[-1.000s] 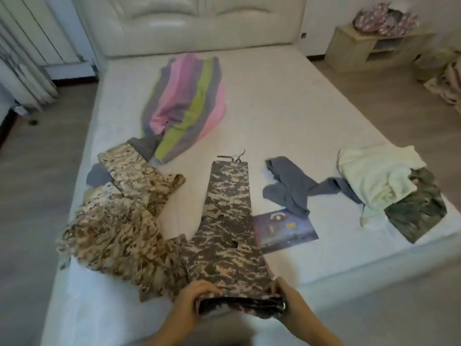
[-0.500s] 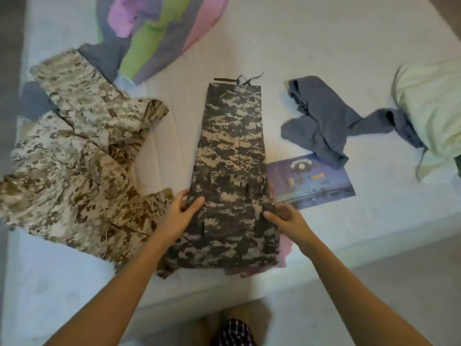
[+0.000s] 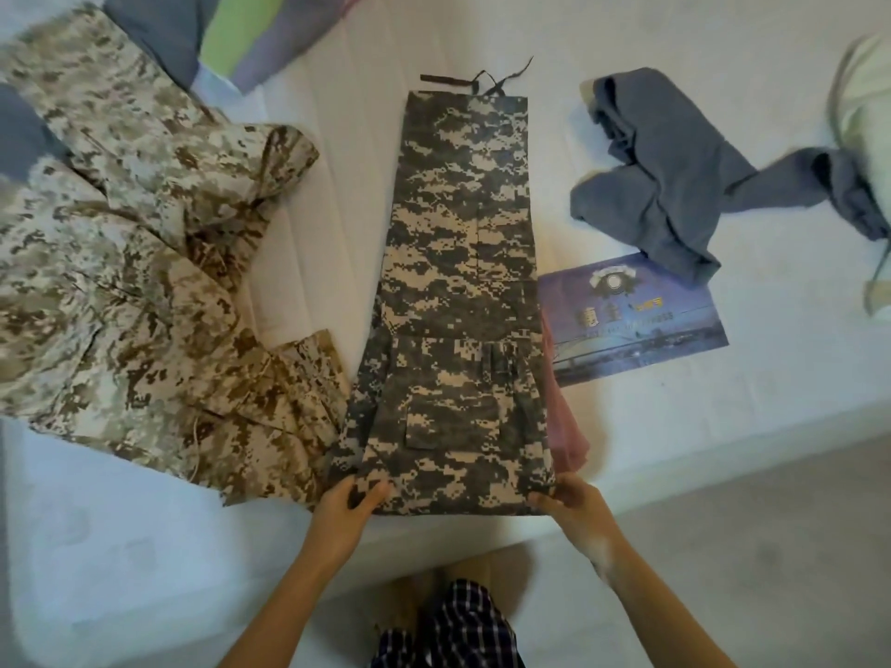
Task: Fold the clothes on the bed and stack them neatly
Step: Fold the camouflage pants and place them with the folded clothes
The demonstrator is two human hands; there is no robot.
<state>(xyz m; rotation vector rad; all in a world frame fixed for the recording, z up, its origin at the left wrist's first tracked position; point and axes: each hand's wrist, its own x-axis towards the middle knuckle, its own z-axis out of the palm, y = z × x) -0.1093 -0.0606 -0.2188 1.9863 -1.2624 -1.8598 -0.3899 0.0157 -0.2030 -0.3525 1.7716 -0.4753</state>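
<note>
Grey digital-camouflage trousers (image 3: 463, 282) lie lengthwise on the white bed (image 3: 602, 36), legs together, waist end near the front edge. My left hand (image 3: 349, 499) pinches the near left corner of the trousers. The near right corner is gripped by my right hand (image 3: 569, 499). A tan desert-camouflage garment (image 3: 135, 262) lies crumpled to the left, touching the trousers. A pink cloth (image 3: 566, 426) peeks out from under the trousers' right side.
A grey garment (image 3: 670, 185) lies at the right, over the corner of a blue printed sheet (image 3: 631, 320). A pale cream garment (image 3: 868, 113) sits at the far right edge, a striped cloth (image 3: 250, 41) at the top left. The floor (image 3: 771, 547) runs beyond the bed's front edge.
Both hands slid from the trousers' sides down to the near corners at the bed edge. The view has tilted further down and closer.
</note>
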